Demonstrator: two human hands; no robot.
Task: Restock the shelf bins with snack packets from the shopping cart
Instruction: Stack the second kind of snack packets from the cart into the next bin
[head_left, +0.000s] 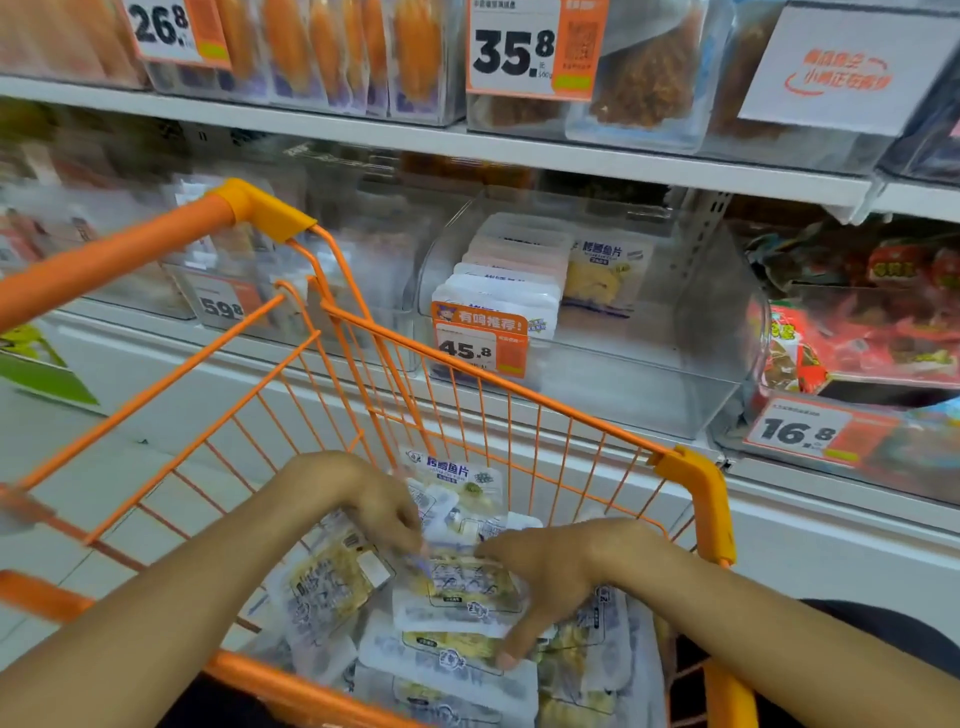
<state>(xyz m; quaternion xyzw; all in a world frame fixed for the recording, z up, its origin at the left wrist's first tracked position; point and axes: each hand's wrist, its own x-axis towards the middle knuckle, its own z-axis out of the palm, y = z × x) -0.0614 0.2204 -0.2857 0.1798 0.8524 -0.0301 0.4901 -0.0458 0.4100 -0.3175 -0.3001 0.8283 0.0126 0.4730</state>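
I'm at the pickup step: my left hand (382, 501) and right hand (540, 577) seem, through blur, to curl their fingers round a snack packet (460, 590) in the shopping cart (696, 499), next lifting it to the half-empty shelf bin (675, 364).

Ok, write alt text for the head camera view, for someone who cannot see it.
Both hands reach into an orange shopping cart full of white fish-snack packets; the left hand and right hand grip one packet on top of the pile. Behind the cart, a clear shelf bin priced 45.8 holds a short row of matching packets, with much free space.
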